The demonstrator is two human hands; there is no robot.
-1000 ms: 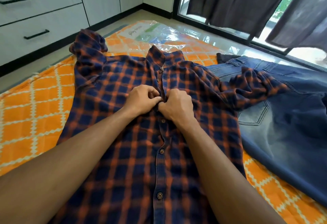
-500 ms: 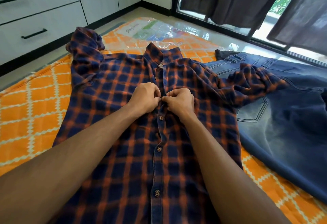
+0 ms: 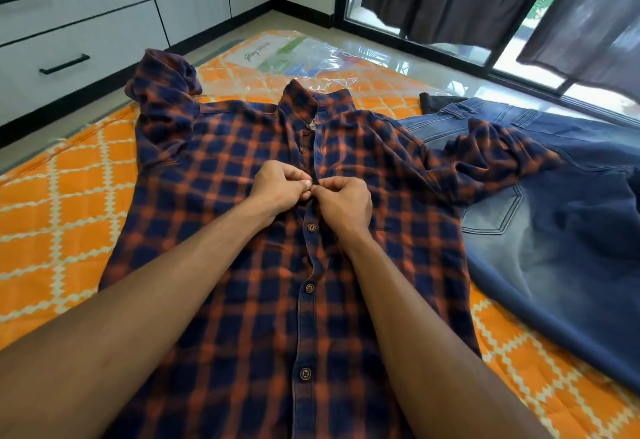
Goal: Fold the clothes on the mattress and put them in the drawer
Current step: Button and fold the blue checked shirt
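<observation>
Both drawers [image 3: 69,54] far left are closed. On the mattress [image 3: 62,203], left hand [image 3: 280,186] and right hand [image 3: 343,201] meet, fingers pinching the shirt [image 3: 214,168] placket; jeans [image 3: 554,216] lie right.

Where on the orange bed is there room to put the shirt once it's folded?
Bare mattress shows left of the plaid shirt, toward the drawers. A smaller patch lies near right, below the jeans. The middle is crowded: both hands pinch the shirt, its sleeve overlapping the jeans.
</observation>
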